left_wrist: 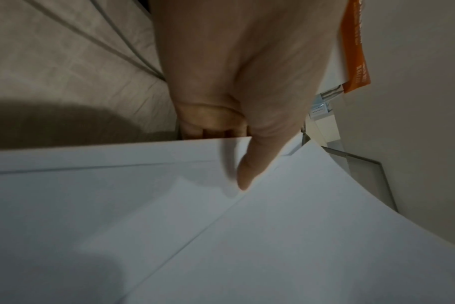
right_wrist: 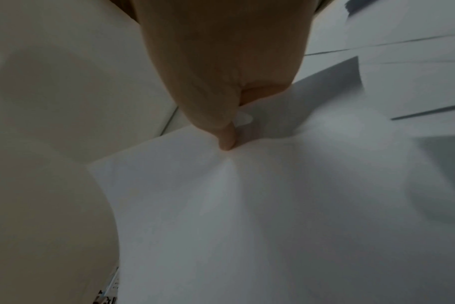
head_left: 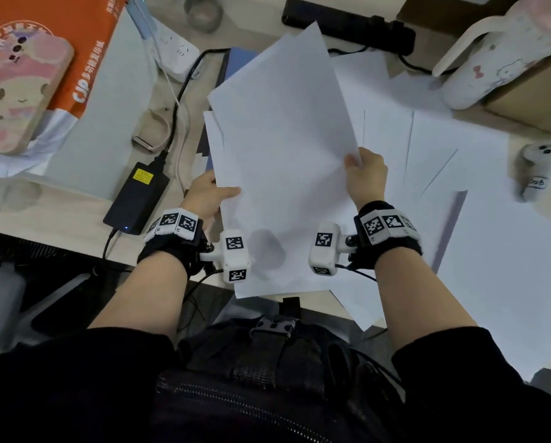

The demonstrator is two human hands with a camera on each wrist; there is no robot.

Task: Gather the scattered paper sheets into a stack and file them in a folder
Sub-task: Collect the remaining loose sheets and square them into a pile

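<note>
A person holds a loose bundle of white paper sheets (head_left: 277, 148) above the table (head_left: 159, 100), tilted with its far corner toward 12 o'clock. The left hand (head_left: 207, 193) grips the 9 o'clock edge, thumb flat on top and fingers (left_wrist: 208, 131) curled beneath. The right hand (head_left: 365, 174) pinches the 3 o'clock edge between thumb and fingers, dimpling the paper. More loose sheets (head_left: 453, 174) lie overlapping on the table from 1 to 5 o'clock. A blue folder (head_left: 236, 59) peeks out behind the bundle at 11 o'clock, mostly hidden, so I cannot tell whether it is open.

The held sheets are not squared: one edge sticks out at 9 o'clock. With such light edge grips, a lower sheet could slide free, or the right-hand pinch could crease the paper. Sweeping up the rest could nudge the small white controller (head_left: 542, 158) at 3 o'clock or snag the black cable (head_left: 184, 91).

At 10 o'clock an orange paper wrapper (head_left: 85, 43) reads "CJP" beside Chinese characters too blurred to read. A white bottle (head_left: 491, 65) at 1 o'clock bears a cartoon cat. The black power brick (head_left: 137, 196) has a yellow label, illegible.
</note>
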